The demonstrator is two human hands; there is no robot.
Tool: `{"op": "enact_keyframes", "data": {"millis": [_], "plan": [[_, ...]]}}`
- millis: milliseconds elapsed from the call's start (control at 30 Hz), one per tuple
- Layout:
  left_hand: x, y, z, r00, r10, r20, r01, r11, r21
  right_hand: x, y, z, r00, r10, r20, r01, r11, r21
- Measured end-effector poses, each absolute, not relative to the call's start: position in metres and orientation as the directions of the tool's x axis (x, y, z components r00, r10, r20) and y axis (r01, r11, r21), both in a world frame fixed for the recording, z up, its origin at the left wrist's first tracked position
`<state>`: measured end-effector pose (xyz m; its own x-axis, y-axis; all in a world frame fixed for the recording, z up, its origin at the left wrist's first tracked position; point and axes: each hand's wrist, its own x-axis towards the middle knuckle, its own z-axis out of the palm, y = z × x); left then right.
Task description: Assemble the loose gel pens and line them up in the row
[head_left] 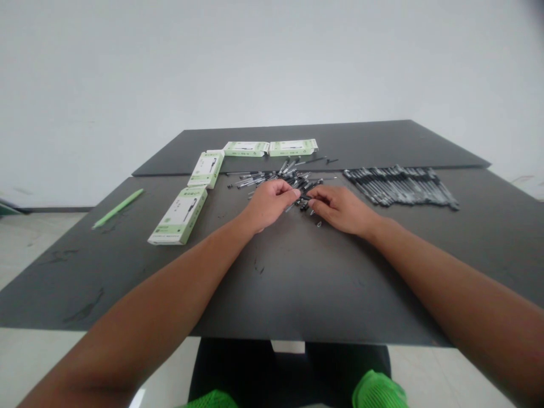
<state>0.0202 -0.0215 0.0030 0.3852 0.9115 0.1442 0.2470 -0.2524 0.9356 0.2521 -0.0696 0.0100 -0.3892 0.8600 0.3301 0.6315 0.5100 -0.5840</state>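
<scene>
My left hand [274, 203] and my right hand [338, 208] meet nearly fingertip to fingertip over a loose pile of black and clear pen parts [255, 179] at the middle of the table. Between them is a small dark pen part [305, 197], pinched at its left end by my left thumb and forefinger. The thumb and fingers of my right hand close on its right end. Fine detail at the fingertips is too small to tell. Right of the pile, many assembled-looking pens [399, 186] lie side by side in a row.
Green-and-white boxes [181, 215] lie left of the pile, with two more boxes [293, 147] behind it. A green pen [118, 208] rests at the far left. The dark table [297, 283] has a seam across it; a small clear piece [318, 224] lies near my right hand.
</scene>
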Motion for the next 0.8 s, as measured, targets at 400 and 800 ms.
{"op": "enact_keyframes", "data": {"millis": [400, 800], "plan": [[0.022, -0.025, 0.008, 0.403, 0.901, 0.157, 0.124, -0.224, 0.967, 0.251, -0.069, 0.011, -0.342, 0.869, 0.358, 0.647, 0.495, -0.581], [0.020, -0.028, 0.014, 0.428, 0.889, 0.163, 0.090, -0.222, 0.971, 0.252, -0.071, 0.015, -0.379, 0.847, 0.372, 0.623, 0.531, -0.575]]}}
